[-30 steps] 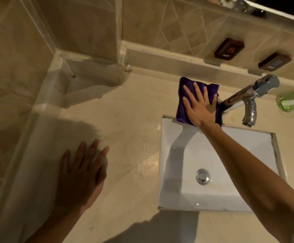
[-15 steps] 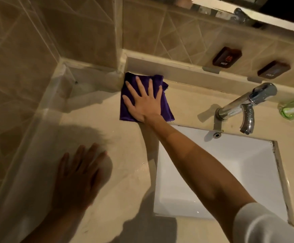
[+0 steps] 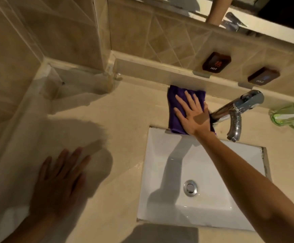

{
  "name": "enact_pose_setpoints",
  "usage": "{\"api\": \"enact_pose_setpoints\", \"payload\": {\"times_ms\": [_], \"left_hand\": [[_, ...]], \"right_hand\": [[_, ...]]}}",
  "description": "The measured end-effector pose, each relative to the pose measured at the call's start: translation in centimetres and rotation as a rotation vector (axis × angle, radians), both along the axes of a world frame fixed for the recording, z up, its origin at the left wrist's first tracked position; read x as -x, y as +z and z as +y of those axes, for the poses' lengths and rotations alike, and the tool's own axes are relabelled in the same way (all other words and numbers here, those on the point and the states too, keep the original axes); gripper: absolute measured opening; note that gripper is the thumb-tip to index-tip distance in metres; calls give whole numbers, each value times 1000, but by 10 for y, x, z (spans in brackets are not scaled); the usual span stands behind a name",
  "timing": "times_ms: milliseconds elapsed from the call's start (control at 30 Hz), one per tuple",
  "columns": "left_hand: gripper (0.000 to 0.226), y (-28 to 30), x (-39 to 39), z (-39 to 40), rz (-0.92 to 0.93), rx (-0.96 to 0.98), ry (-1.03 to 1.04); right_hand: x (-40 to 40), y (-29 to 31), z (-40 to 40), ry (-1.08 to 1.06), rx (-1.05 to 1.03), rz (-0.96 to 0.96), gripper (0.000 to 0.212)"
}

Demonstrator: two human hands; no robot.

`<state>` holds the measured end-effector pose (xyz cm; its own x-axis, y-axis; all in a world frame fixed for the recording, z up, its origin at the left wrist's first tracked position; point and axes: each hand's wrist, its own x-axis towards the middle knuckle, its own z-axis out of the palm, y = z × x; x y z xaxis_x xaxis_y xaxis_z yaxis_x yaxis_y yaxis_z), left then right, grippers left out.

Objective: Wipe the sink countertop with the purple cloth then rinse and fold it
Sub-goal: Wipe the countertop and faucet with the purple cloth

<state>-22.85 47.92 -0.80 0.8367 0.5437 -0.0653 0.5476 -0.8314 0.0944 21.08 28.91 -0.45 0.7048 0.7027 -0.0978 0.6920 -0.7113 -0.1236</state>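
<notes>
- We saw the purple cloth (image 3: 175,111) as soft, matt fabric with a fine nap.
- We found the table (image 3: 125,134) to be smooth beige stone with a dull sheen, wet and glinting beside the basin.
- The sink (image 3: 160,172) looked like glossy white ceramic, and its drain (image 3: 190,188) like polished metal.
- The faucet (image 3: 239,109) was bright chrome, mirror-like and speckled with droplets.
- We took the wall tiles (image 3: 142,32) for glazed tan ceramic with pale grout.
- The green glass (image 3: 290,116) was clear and shiny.
</notes>
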Motion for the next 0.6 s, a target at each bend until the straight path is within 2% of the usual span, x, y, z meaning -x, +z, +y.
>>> {"api": "enact_pose_setpoints", "payload": {"times_ms": [167, 333, 600], "left_hand": [[55, 2, 0, 1, 29, -1, 2], [54, 2, -1, 1, 23, -6, -11], [56, 3, -6, -5, -20, -27, -2]], "right_hand": [[8, -1, 9, -70, -50, 93, 69], [4, -3, 23, -119, 16, 85, 61], [24, -2, 19, -149, -64, 91, 56]]}}
